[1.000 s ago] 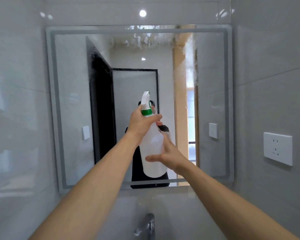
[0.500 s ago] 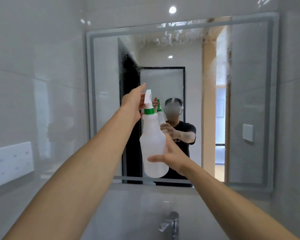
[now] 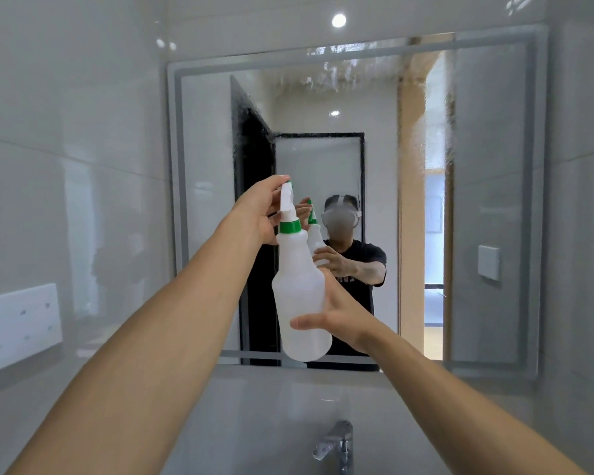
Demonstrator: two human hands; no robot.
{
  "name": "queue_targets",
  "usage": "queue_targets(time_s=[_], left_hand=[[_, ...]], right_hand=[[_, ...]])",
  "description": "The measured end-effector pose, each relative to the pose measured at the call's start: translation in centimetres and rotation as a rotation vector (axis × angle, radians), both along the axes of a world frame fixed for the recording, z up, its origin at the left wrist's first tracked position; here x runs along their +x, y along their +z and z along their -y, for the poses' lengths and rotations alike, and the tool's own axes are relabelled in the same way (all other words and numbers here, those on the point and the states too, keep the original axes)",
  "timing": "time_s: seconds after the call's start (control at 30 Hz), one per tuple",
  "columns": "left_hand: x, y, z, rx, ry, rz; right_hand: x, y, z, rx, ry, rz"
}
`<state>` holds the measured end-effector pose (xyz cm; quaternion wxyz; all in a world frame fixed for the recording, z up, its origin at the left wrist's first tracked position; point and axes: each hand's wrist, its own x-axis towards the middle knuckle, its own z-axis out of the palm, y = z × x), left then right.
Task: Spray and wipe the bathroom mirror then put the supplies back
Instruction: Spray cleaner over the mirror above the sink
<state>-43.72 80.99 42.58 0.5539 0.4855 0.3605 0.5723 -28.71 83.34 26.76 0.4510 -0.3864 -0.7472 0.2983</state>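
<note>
A white spray bottle (image 3: 297,296) with a green collar is held up in front of the bathroom mirror (image 3: 487,186). My left hand (image 3: 258,214) grips its white trigger head from the left, fingers over the top. My right hand (image 3: 336,317) holds the bottle's lower body, thumb across the front and fingers behind. Spray droplets and streaks cover the mirror's top edge and its right strip. No cloth is in view.
A chrome tap (image 3: 336,443) stands below the mirror at the bottom edge. A white socket panel (image 3: 19,325) is on the left tiled wall. The mirror reflects a person, a dark doorway and a wall switch.
My view has swung left, so the mirror now sits further right. My left hand has shifted from the bottle's neck up to the trigger head. My right hand stays on the bottle's body.
</note>
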Motion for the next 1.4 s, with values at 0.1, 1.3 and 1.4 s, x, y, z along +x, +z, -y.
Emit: queue_targets(time_s=[0.1,1.3,1.4], left_hand=[[0.0,-0.1,-0.7,0.015,-0.026,0.039],[-7.3,-7.2,-1.5,0.588,0.454,-0.385],[-8.2,-7.3,-1.5,0.605,0.473,-0.393]], right_hand=[[0.2,0.0,0.3,0.000,0.012,-0.011],[-7.9,1.5,-0.2,-0.040,0.200,-0.017],[-8.9,1.0,-0.6,-0.040,0.195,-0.026]])
